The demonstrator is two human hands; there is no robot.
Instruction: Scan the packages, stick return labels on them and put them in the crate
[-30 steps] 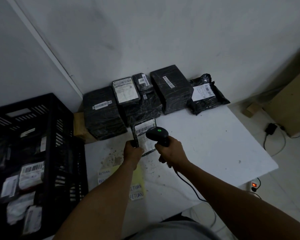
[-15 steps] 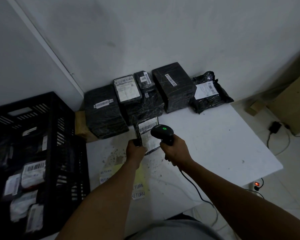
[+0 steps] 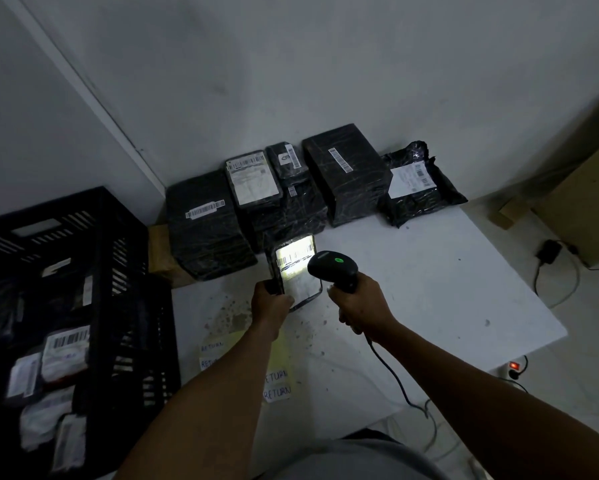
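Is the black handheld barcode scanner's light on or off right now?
On. The black handheld barcode scanner in the right hand throws bright white light across the small black package's label, held by the left hand.

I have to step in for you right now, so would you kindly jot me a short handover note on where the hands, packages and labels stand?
Left hand grips a small package above the table; right hand holds the scanner, its light on that package's barcode.
Six black packages wait along the wall.
Return labels lie on the table's near edge.
Crate on the left already holds several parcels.
Left: label the held package, crate it, then do the rest.
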